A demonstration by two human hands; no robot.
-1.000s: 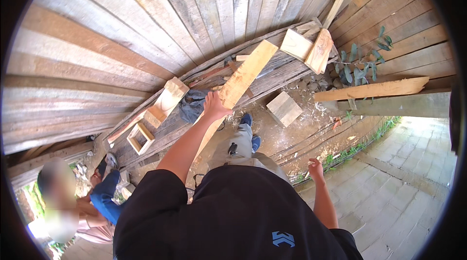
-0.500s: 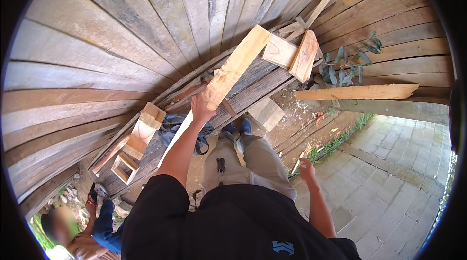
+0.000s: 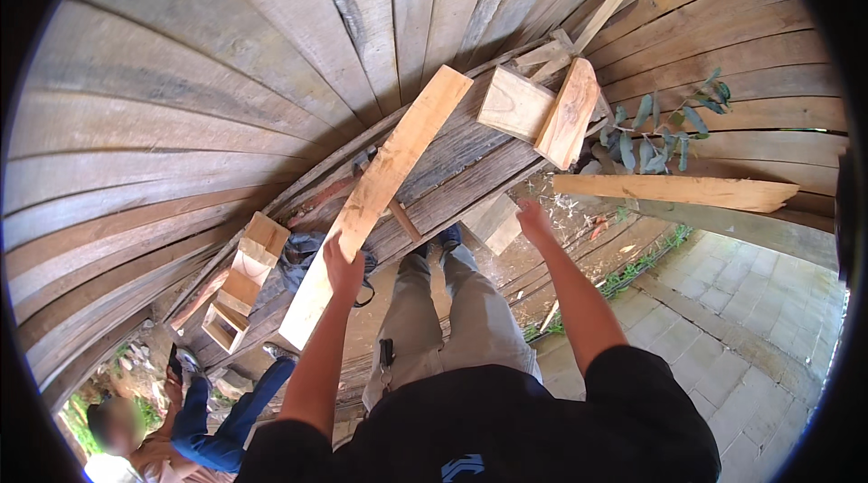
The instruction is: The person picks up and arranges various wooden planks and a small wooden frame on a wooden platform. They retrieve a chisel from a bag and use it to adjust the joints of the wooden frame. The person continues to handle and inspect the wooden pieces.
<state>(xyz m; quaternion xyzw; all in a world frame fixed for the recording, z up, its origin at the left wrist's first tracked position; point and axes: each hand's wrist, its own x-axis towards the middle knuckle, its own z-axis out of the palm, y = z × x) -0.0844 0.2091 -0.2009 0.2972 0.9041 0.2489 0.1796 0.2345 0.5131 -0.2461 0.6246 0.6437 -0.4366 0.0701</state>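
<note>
My left hand (image 3: 344, 268) is closed around the edge of a long, pale plank (image 3: 391, 164), near its lower end. The plank slants across the weathered wooden bench (image 3: 452, 198), its far end toward the plank wall. Ahead of my body and to the right, my right hand (image 3: 535, 222) is raised with loosely bent fingers and nothing visible in it. Close beyond that hand is a flat light board (image 3: 493, 219) low by the bench. A brown wooden stick like a handle (image 3: 404, 221) lies on the bench beside the plank, its other end hidden.
Joined boards (image 3: 568, 117) stand at the bench's right end, near a leafy branch (image 3: 665, 135). A rough plank (image 3: 674, 191) lies at right. At left are a small wooden box frame (image 3: 226, 327) and dark cloth (image 3: 303, 257). Another person (image 3: 212, 433) sits at lower left.
My left hand and the plank have shifted down and left. My right hand has swung up and forward from my right side toward the bench.
</note>
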